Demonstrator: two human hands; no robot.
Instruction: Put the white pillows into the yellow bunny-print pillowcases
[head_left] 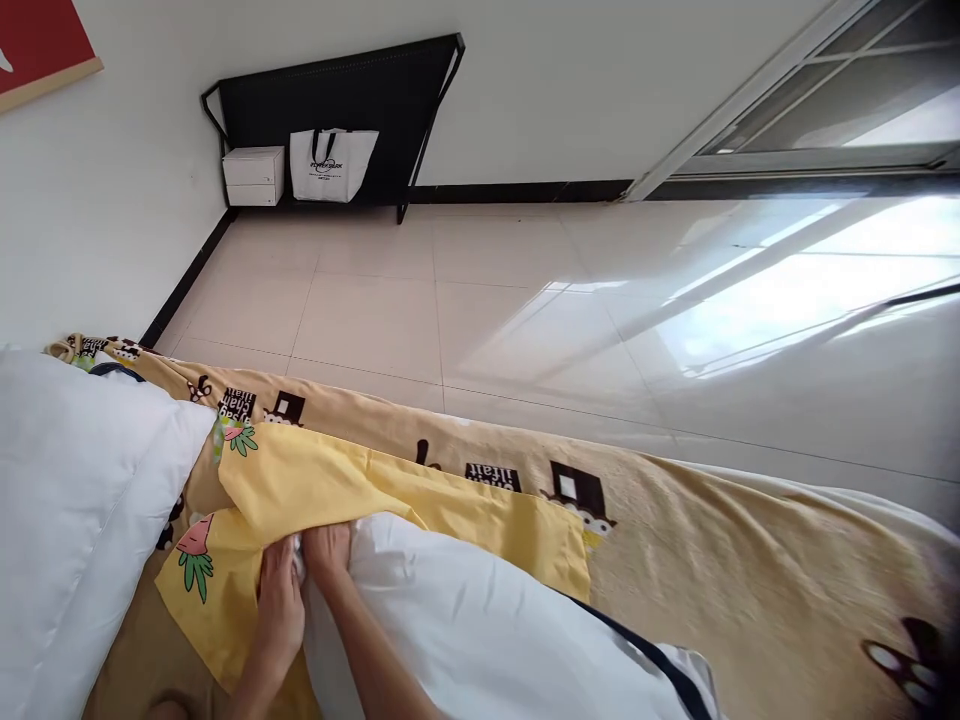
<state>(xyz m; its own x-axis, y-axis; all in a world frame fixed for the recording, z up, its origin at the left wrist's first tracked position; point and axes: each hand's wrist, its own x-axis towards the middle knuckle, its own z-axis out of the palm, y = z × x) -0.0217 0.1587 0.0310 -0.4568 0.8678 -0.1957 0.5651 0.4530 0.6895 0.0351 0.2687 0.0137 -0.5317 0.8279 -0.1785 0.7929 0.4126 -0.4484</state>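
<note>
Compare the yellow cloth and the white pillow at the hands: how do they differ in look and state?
Look: the yellow cloth is printed with pink and green figures; the white pillow looks plain on top. Shape: the yellow cloth is thin and creased; the white pillow is plump and rounded. Both lie over the tan blanket.

Bare forearms point(379, 640), bare wrists point(337, 580), bare fingers point(280, 560)

a black rack point(352, 95) stands by the floor's point(375, 290) far left corner, against the far wall point(562, 90). at its left edge sits a white box point(253, 178), with a white bag point(334, 180) just beside it. a red banner point(41, 48) hangs on the left wall point(90, 210).
</note>
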